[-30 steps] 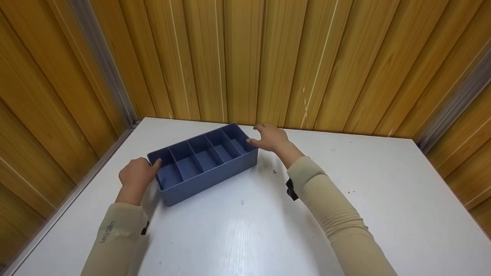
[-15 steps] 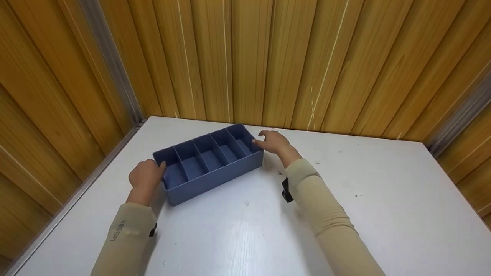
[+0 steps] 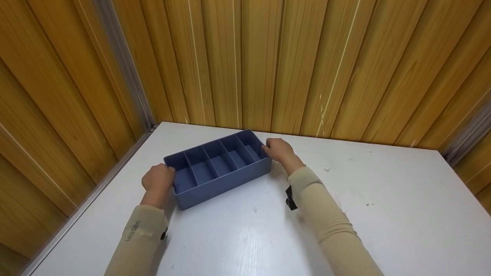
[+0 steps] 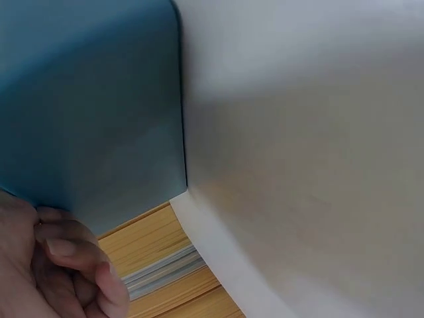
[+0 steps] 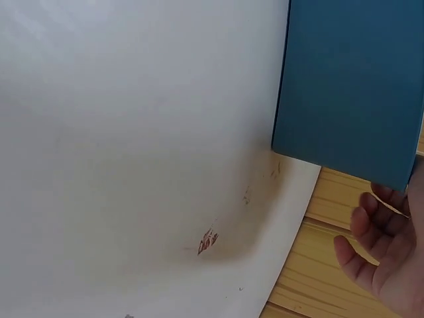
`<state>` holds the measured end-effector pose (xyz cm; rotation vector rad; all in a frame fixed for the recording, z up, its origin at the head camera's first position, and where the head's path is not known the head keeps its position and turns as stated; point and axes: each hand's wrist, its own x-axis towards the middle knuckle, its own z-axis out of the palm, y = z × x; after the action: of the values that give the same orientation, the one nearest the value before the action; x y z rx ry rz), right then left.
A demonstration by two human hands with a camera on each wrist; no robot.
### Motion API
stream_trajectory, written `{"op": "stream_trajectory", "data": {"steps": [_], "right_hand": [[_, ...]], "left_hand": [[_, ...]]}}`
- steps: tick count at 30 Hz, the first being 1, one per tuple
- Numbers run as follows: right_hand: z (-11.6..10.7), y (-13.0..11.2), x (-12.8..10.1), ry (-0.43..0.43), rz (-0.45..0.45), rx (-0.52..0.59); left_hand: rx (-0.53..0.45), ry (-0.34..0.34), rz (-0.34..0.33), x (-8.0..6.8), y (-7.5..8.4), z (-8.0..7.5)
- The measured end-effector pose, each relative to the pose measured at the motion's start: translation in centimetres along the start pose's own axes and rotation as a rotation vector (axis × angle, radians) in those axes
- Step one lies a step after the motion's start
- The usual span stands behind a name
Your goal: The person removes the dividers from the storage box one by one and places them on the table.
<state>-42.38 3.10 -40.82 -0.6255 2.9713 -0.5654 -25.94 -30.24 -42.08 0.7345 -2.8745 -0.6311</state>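
A blue plastic divider box (image 3: 226, 188) with several compartments in a row lies at a slant on the white table, its right end farther back. My left hand (image 3: 158, 180) grips its left end, thumb over the rim and the other fingers outside. At the opposite end my right hand (image 3: 281, 150) pinches the rim, with the thumb inside the end compartment. In the left wrist view, curled fingers (image 4: 83, 255) sit by the top edge of the box's end wall (image 4: 112, 132). The right wrist view shows bent fingers (image 5: 371, 232) beside the other end wall (image 5: 351, 86).
Behind the white table (image 3: 238, 245) stands a wood-patterned panel wall (image 3: 257, 69), and a similar wall (image 3: 57, 96) runs along the left. A grey metal post (image 3: 126, 65) marks the back left corner. Small dark marks (image 5: 207, 243) show on the tabletop.
My right hand's spread fingers have closed onto the box's right rim. The left hand keeps its hold. Box, table and walls have shifted rightward together in the head view.
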Motion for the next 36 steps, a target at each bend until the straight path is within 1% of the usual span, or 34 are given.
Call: {"op": "stream_trajectory", "data": {"steps": [3,5,11,15,18,19,21,25,28,33,36], "right_hand": [[0.2,-0.2,-0.1,0.009,-0.019,-0.034],[0.3,-0.2,0.0,0.007,-0.018,-0.044],[-0.2,0.0,-0.2,-0.011,-0.003,-0.04],[-0.3,0.0,-0.3,-0.022,-0.013,-0.04],[-0.3,-0.1,-0.5,-0.021,-0.008,-0.029],[-0.2,-0.1,-0.5,-0.02,-0.009,-0.026],[0.0,0.0,-0.6,-0.014,-0.007,-0.016],[0.1,0.2,-0.7,-0.001,-0.008,-0.005],[0.1,0.4,-0.9,0.009,-0.001,0.002],[0.1,0.6,-1.2,0.013,-0.001,0.023],[0.0,0.7,-1.5,0.011,-0.011,0.021]], "left_hand": [[0.005,0.001,-0.019,0.0,0.1,0.3],[0.012,0.004,-0.021,0.0,0.2,0.3],[0.065,-0.002,0.01,0.0,0.7,0.2],[0.184,-0.046,0.052,0.0,0.9,0.1],[0.285,-0.076,0.105,0.0,0.9,0.0],[0.291,-0.079,0.106,0.1,0.9,0.0],[0.287,-0.082,0.101,0.1,0.9,0.1],[0.155,-0.051,0.023,0.2,0.9,0.3],[0.081,-0.033,-0.013,0.2,1.0,0.4],[0.124,-0.045,0.022,0.3,1.1,0.4],[0.165,-0.051,0.051,0.2,1.2,0.3]]}}
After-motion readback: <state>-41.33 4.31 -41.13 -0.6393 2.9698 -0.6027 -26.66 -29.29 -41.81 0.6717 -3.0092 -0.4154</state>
